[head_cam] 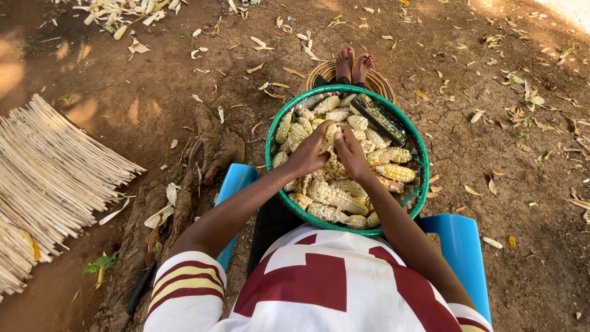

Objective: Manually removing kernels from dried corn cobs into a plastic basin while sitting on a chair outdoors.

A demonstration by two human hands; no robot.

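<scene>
Corn cobs filled a green woven basket that rested on the person's lap, between the arms of a blue chair. Both hands met over the middle of the heap. The left hand curled around a pale cob at the top of the pile, its grip clenched on that cob. The right hand lay just beside it, fingers bent down onto the same cob; it seemed to be grasping it too, though the fingertips were hidden among the kernels. A dark flat rectangular object sat on the cobs near the far rim of the basket. Beyond the basket, the person's bare feet rested on a round woven mat on the dirt ground, which was scattered with dry leaves and husk scraps. A bundle of pale split reeds lay well apart, on the left.
</scene>
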